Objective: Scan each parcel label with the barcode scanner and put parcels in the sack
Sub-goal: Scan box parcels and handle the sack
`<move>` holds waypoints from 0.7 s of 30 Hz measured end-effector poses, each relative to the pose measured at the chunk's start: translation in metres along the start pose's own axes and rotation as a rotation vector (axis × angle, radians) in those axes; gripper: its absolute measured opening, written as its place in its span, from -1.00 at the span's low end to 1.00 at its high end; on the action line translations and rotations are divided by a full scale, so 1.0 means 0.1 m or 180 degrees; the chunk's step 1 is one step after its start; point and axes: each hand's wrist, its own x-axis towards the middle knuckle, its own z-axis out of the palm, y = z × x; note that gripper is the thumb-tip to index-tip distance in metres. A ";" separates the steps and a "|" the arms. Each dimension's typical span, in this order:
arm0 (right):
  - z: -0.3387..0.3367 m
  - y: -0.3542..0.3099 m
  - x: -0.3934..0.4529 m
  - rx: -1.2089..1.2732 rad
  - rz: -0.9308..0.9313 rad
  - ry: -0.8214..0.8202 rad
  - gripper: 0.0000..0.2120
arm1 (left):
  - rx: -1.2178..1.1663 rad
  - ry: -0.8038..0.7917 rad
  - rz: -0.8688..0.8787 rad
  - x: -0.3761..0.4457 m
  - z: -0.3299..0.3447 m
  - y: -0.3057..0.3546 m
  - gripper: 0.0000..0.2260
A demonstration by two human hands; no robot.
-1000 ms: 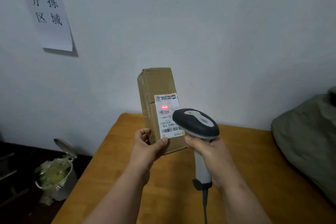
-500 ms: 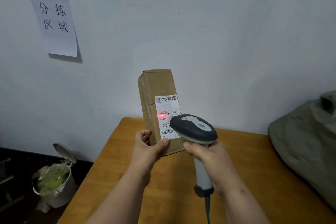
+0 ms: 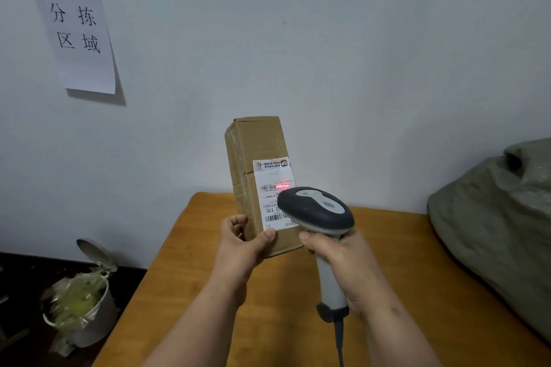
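Note:
A tall brown cardboard parcel (image 3: 253, 146) is held upright above the wooden table (image 3: 190, 277), its white label (image 3: 269, 185) facing me. My left hand (image 3: 241, 247) grips the parcel's lower left corner, thumb on the front. My right hand (image 3: 346, 262) grips the handle of a grey and white barcode scanner (image 3: 316, 211), whose head covers the label's lower right part. A red scan line (image 3: 282, 185) glows on the label beside a barcode. A grey-green sack (image 3: 495, 217) lies on the table at the right.
The table stands against a pale wall with a paper sign (image 3: 76, 39) at upper left. A small metal pedal bin (image 3: 86, 301) with a plastic liner stands on the dark floor to the left of the table. The scanner's cable (image 3: 340, 345) hangs down.
The red scan line has shifted right on the label, from its left edge to beside the barcode. The scanner head has moved slightly right. The parcel stays held upright.

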 end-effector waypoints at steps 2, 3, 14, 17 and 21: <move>-0.01 0.02 -0.02 -0.0017 0.0019 0.0014 -0.78 | 0.0026 -0.0021 -0.0007 -0.02 0.00 0.00 -0.55; -0.01 0.02 -0.03 -0.0012 0.0026 0.0027 -0.80 | 0.0036 -0.0028 -0.0007 -0.03 0.00 0.00 -0.55; -0.20 0.03 -0.14 -0.0061 0.0031 0.0303 -0.84 | -0.0103 -0.0016 -0.0023 -0.05 0.02 0.10 -0.59; -0.20 0.01 -0.19 -0.0197 0.0065 0.0198 -0.86 | -0.0113 0.0004 -0.0015 -0.06 0.03 0.15 -0.61; -0.18 0.00 -0.23 -0.0293 0.0107 0.0094 -0.81 | -0.0095 0.0027 0.0010 -0.10 0.04 0.19 -0.58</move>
